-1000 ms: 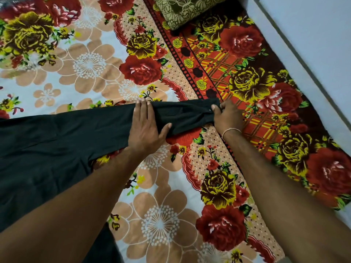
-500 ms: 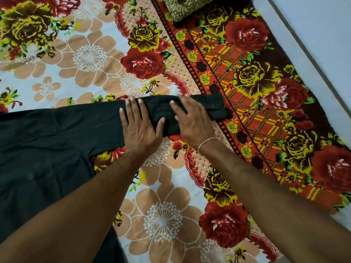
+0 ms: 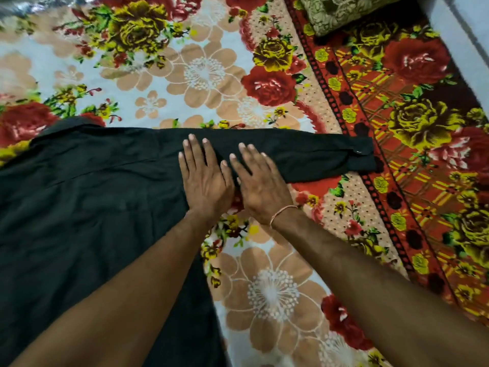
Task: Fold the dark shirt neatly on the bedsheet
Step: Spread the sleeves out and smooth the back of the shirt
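Observation:
The dark shirt lies spread on the floral bedsheet, its body filling the left of the view. One long sleeve stretches flat to the right, ending in a buttoned cuff. My left hand presses flat on the sleeve where it joins the body, fingers straight. Right beside it my right hand, with a thin bracelet at the wrist, also lies flat on the sleeve, fingers spread. The two hands almost touch.
A green patterned pillow sits at the top right on the sheet's red border. A pale wall or bed edge runs down the far right. Bare sheet shows in front of the sleeve and beyond the shirt.
My right hand left the cuff and slid left along the sleeve until it lay beside my left hand. My left hand stayed pressed on the sleeve. The view shifted left.

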